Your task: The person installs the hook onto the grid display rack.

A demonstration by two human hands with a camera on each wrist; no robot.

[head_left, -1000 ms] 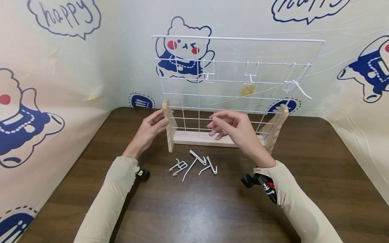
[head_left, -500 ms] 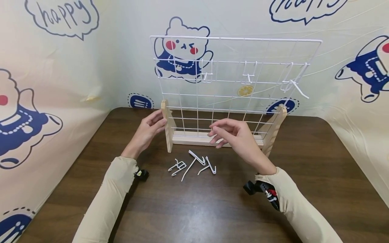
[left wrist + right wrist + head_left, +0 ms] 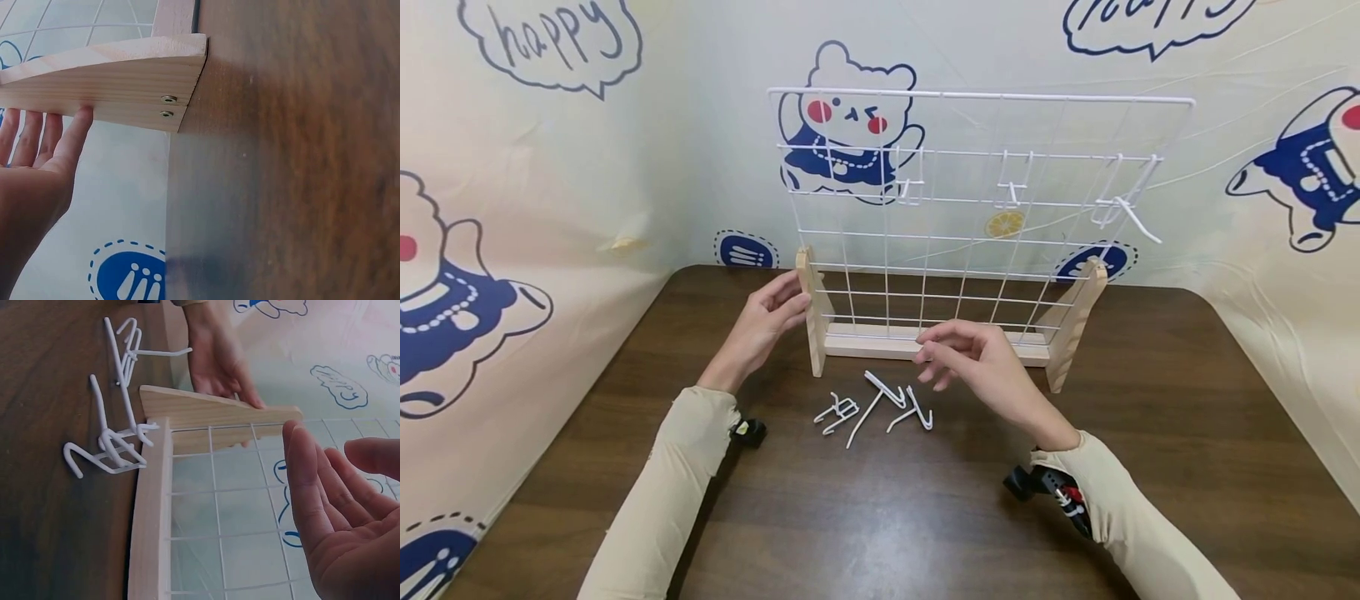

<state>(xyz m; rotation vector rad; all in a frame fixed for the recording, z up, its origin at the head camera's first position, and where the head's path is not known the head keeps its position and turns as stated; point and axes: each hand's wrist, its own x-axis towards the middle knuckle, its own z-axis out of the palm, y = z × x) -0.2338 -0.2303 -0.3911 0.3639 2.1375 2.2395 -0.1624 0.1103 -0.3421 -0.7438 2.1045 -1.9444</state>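
Observation:
My left hand touches the outer face of the wooden left end panel of a white wire grid rack. In the left wrist view, its fingers are extended against the wood. My right hand hovers in front of the rack's lower bar, fingers loosely bent and holding nothing. On the table below lie three white wire hooks: a double-pronged hook at left, a long hook in the middle and a shorter hook at right. They also show in the right wrist view.
Three more white hooks hang on the grid's upper wires: a left hook, a middle hook and a right hook that juts forward. The rack stands on a brown table, before a printed cloth backdrop.
My right hand has come down from in front of the lower grid wires toward the table. The left hand stays at the end panel; the view has shifted slightly.

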